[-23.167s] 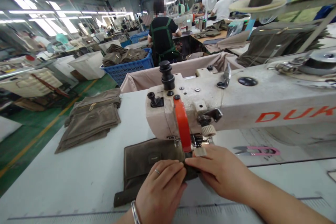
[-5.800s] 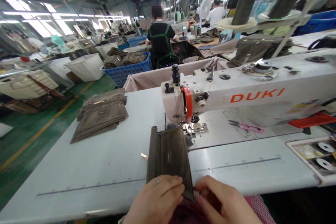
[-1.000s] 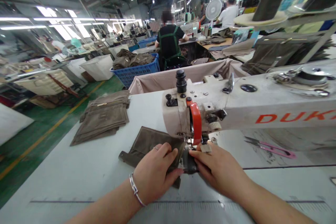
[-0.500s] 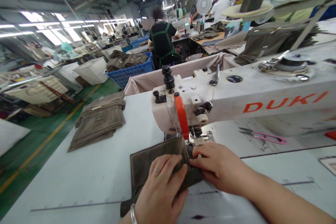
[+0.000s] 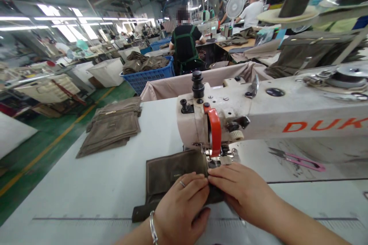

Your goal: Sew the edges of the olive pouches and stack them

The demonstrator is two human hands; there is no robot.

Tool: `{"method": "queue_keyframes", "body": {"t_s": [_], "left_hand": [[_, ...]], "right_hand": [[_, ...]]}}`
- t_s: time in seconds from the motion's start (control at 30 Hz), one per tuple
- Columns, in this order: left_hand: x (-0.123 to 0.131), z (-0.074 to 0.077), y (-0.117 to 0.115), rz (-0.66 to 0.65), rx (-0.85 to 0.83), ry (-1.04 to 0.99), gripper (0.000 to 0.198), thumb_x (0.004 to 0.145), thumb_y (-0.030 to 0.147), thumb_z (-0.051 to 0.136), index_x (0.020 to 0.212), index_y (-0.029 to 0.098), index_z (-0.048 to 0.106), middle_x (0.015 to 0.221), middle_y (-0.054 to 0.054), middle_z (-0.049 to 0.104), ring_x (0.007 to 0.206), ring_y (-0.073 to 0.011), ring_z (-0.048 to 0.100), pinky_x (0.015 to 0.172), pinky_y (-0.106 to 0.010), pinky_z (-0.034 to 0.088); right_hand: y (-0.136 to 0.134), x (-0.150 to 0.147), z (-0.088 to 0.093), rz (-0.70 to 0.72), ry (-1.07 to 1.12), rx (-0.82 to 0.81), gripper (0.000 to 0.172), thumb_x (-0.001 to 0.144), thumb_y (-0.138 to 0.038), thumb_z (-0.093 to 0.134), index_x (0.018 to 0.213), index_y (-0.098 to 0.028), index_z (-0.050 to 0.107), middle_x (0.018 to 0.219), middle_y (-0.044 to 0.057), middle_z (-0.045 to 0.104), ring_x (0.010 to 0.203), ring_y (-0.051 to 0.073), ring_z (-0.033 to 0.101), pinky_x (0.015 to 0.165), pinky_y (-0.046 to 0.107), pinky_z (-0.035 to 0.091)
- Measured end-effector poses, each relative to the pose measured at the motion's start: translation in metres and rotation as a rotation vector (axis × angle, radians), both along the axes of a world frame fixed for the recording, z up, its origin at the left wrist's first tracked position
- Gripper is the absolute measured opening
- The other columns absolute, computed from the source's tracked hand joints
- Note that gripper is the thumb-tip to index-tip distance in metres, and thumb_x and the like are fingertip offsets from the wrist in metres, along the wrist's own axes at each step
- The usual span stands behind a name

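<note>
So both hands are right up at the needle. The left hand (image 5: 184, 206), at 5 o'clock from the pouch (image 5: 162, 170), presses down with its fingers laid on top, thumb apart, not clenched. The right hand (image 5: 244, 189), at 3 to 4 o'clock, has its fingertips on the same edge; its thumb's hidden, so can't tell if it's pinching.

What changed: a second ago the pouch sat askew; now it's squared up, label (image 5: 176, 176) showing. To me that means the edge is lined up better for stitching.

It's flat on the table (image 5: 86, 195), right edge by the presser foot. Dark olive-brown, soft-looking, with a strip (image 5: 140, 212) poking out at 7 to 8 o'clock. Label's too small to read.

Further out: sewing machine (image 5: 191, 126) at 1 o'clock, pink snips (image 5: 304, 162) at 3, pouch stack (image 5: 110, 128) at 10, blue crate (image 5: 152, 76) at 11, a co-worker (image 5: 185, 46) at 12.
</note>
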State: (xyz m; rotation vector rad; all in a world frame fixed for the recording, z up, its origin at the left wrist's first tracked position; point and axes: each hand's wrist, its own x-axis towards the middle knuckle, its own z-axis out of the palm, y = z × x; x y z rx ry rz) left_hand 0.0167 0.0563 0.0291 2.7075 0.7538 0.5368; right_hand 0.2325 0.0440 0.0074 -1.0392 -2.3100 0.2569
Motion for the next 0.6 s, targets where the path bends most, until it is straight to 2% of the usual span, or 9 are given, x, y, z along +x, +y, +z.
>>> {"method": "queue_keyframes", "body": {"t_s": [0.17,0.37,0.5,0.6], "left_hand": [[-0.001,0.002,0.020,-0.014,-0.006,-0.012,0.038,0.081,0.014,0.057,0.119,0.012,0.056,0.119,-0.008,0.060,0.113,-0.0226,0.053,0.106,-0.038,0.042],[0.002,-0.003,0.045,-0.059,0.026,-0.038,0.034,0.082,0.017,0.056,0.116,0.013,0.057,0.116,-0.008,0.062,0.108,-0.0219,0.056,0.103,-0.038,0.043],[0.003,-0.007,0.061,-0.054,0.054,-0.035,0.032,0.083,0.020,0.058,0.114,0.015,0.059,0.117,-0.008,0.062,0.109,-0.0226,0.056,0.101,-0.038,0.045],[-0.003,-0.008,0.075,-0.121,0.057,-0.006,0.028,0.088,0.024,0.058,0.116,0.016,0.059,0.119,-0.007,0.063,0.112,-0.0221,0.055,0.102,-0.037,0.044]], "right_hand": [[0.003,-0.002,-0.001,-0.077,-0.061,0.021,0.036,0.083,-0.007,0.049,0.114,-0.019,0.062,0.110,0.008,0.065,0.099,0.024,0.059,0.085,0.042,0.052],[0.008,-0.002,-0.005,-0.148,-0.128,-0.047,0.040,0.084,-0.012,0.048,0.123,-0.018,0.056,0.107,0.011,0.062,0.095,0.028,0.059,0.078,0.045,0.054],[0.011,-0.003,-0.008,-0.175,-0.124,-0.092,0.044,0.085,-0.012,0.046,0.129,-0.018,0.051,0.112,0.011,0.061,0.099,0.028,0.057,0.082,0.044,0.053],[0.011,-0.004,-0.008,-0.196,-0.091,-0.101,0.047,0.083,-0.010,0.046,0.129,-0.019,0.049,0.117,0.011,0.058,0.103,0.026,0.054,0.085,0.042,0.051]]}}
